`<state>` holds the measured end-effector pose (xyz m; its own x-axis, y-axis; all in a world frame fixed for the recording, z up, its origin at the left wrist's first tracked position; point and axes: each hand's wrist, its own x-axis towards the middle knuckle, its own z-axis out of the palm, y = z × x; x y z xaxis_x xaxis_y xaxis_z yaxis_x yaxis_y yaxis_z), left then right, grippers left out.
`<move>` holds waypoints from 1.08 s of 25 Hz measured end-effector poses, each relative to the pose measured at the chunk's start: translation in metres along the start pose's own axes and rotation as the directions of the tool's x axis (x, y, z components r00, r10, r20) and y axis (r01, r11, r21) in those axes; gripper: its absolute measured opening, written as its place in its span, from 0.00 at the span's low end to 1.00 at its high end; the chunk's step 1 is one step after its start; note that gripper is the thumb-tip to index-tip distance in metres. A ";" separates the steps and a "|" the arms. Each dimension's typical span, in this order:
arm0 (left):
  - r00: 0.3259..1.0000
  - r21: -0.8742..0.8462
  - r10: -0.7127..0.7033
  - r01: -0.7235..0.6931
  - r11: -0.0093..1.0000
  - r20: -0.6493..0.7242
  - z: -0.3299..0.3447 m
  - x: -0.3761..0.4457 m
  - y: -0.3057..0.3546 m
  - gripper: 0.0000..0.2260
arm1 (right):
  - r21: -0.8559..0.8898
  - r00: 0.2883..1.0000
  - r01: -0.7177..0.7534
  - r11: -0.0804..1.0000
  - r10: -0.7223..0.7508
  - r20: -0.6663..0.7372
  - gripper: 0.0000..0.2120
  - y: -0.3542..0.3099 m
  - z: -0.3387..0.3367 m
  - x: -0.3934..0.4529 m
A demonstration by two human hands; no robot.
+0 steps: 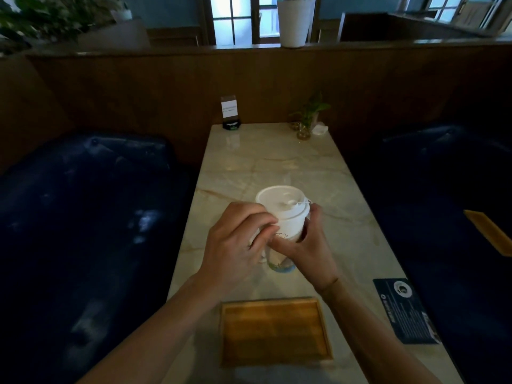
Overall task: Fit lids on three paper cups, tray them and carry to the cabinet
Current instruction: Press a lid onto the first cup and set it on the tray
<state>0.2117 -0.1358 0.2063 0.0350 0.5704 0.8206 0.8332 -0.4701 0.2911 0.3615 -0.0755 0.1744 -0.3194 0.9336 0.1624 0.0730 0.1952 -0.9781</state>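
A paper cup (pixel 286 230) with a white lid (pixel 281 202) on top stands on the marble table (pixel 277 167) at mid-table. My right hand (pixel 310 245) wraps the cup's right side. My left hand (pixel 235 245) is curled against its left side, fingers bent near the lid's rim; something white shows under this hand, and I cannot tell what it is. The cup's lower part shows a blue-green print (pixel 281 267). An empty wooden tray (pixel 274 331) lies flat on the table just in front of me, below both hands.
A dark blue card (pixel 406 310) lies at the table's right edge. At the far end stand a sign holder (pixel 230 112), a small plant in a glass (pixel 306 121) and a white object (pixel 320 129). Dark blue benches (pixel 83 217) flank the table. A wooden partition rises behind.
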 end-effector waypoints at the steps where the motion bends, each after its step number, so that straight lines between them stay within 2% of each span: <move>1: 1.000 0.015 -0.006 0.006 1.000 -0.005 0.000 0.001 0.001 0.04 | -0.004 0.999 0.012 1.000 -0.012 -0.041 0.44 0.000 0.005 -0.001; 6: 1.000 0.071 -0.009 0.011 0.997 -0.026 0.004 -0.001 0.012 0.05 | -0.005 0.970 0.080 0.997 -0.079 -0.229 0.40 0.004 0.022 -0.008; 9: 0.998 0.055 0.018 -0.014 0.998 -0.062 0.004 -0.003 0.017 0.05 | -0.006 0.963 0.098 0.995 -0.097 -0.252 0.39 0.004 0.021 -0.013; 15: 0.994 -0.016 -0.026 0.025 1.000 -0.107 -0.001 -0.010 0.024 0.07 | 0.036 0.991 0.035 0.999 -0.030 -0.133 0.41 -0.003 0.004 -0.029; 21: 0.992 -0.202 -0.097 0.081 0.976 -0.075 -0.007 -0.013 0.022 0.06 | 0.101 0.999 -0.035 0.994 0.032 0.029 0.45 -0.015 -0.013 -0.033; 24: 0.993 -0.219 -0.098 0.083 0.972 -0.059 -0.009 -0.017 0.016 0.06 | 0.094 0.992 -0.086 0.992 0.077 0.096 0.46 -0.011 -0.015 -0.028; 27: 0.997 -0.168 -0.072 0.066 0.984 -0.029 -0.007 -0.014 0.009 0.05 | 0.068 0.993 -0.067 0.995 0.060 0.105 0.49 -0.009 -0.012 -0.019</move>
<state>0.2145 -0.1524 0.2013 -0.0410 0.5832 0.8113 0.7290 -0.5379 0.4234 0.3780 -0.0911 0.1814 -0.4115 0.9070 0.0892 0.0299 0.1113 -0.9933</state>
